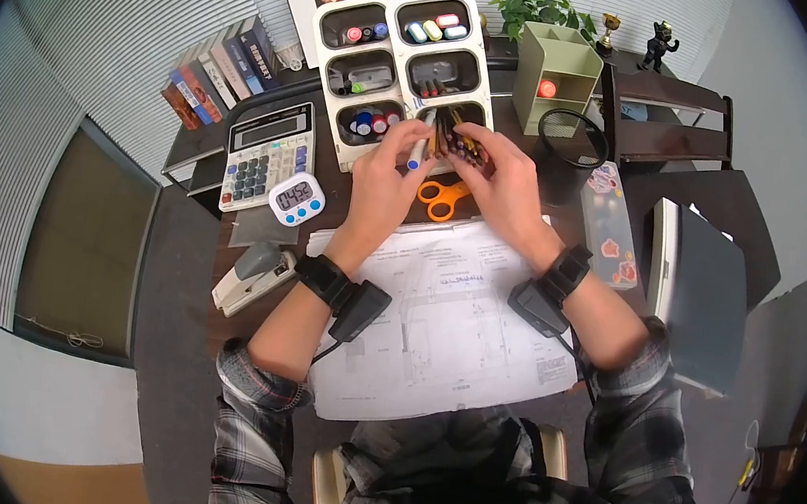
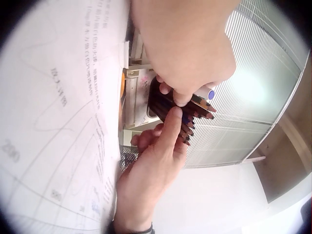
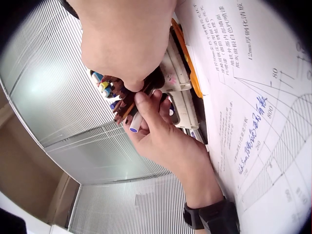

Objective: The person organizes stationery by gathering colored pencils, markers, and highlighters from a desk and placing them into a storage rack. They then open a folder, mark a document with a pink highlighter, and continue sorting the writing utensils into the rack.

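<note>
A bundle of colored pencils stands with its points up at the lower right compartment of the white desk organizer. My left hand holds the bundle's left side, along with a white pen that has a blue end. From the other side my right hand grips the pencils, its thumb near the left fingers in the left wrist view. Several sharpened tips fan out above both hands. The pencils' lower ends are hidden inside the compartment. Orange scissors lie just below the hands.
Printed drawings cover the desk's front. To the left are a calculator, a timer and a stapler. A mesh cup, a green holder, a sticker-covered case and a binder stand or lie right.
</note>
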Demonstrator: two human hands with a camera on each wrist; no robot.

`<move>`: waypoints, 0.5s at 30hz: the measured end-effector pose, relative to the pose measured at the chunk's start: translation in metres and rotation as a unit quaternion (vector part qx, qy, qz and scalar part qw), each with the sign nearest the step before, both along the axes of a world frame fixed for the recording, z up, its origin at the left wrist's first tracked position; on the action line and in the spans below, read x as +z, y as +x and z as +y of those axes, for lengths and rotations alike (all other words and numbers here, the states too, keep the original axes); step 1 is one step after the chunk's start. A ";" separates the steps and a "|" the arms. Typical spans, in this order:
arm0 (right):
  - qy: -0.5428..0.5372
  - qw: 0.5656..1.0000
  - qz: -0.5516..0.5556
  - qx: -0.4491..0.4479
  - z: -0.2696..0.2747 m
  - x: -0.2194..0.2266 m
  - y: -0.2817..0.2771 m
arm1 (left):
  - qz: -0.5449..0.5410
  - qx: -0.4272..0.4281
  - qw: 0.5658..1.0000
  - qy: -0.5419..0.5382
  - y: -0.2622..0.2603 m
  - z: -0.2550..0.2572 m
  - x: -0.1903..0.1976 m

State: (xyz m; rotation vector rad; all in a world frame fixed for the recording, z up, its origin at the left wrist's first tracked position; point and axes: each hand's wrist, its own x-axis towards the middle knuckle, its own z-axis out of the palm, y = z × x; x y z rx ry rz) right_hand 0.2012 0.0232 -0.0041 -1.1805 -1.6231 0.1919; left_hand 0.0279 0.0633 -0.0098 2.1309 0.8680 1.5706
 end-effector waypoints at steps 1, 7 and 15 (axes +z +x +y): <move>0.005 1.000 0.006 0.002 0.001 -0.001 0.000 | 0.014 0.005 1.000 -0.007 -0.001 0.001 -0.001; -0.002 1.000 0.009 0.008 0.001 0.001 -0.001 | 0.031 0.001 0.999 0.005 -0.004 -0.008 0.011; 0.009 1.000 0.017 0.014 0.002 -0.002 0.001 | 0.029 0.019 0.998 0.043 -0.002 -0.003 0.006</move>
